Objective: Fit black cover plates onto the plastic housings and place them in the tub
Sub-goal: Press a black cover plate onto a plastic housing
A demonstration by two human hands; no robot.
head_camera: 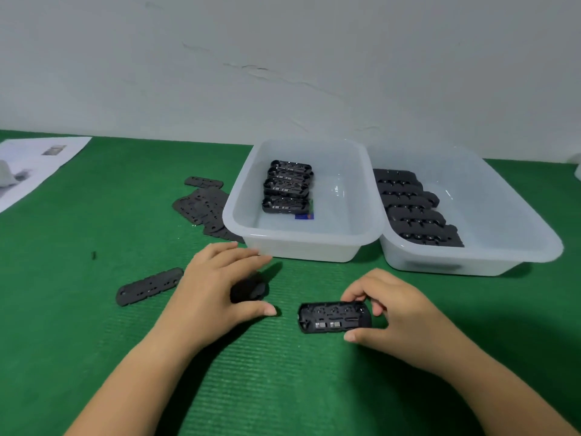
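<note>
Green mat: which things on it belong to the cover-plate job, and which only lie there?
Belong to the job:
- housing in right hand
- black part under left hand
- single cover plate
- pile of cover plates
- left tub with four housings
- right tub with black parts

Lying about:
- printed paper
- small dark speck

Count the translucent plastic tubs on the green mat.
2. The left tub sits behind the hands with a few black parts inside; the right tub touches its right side and holds a longer row of black parts.
</note>
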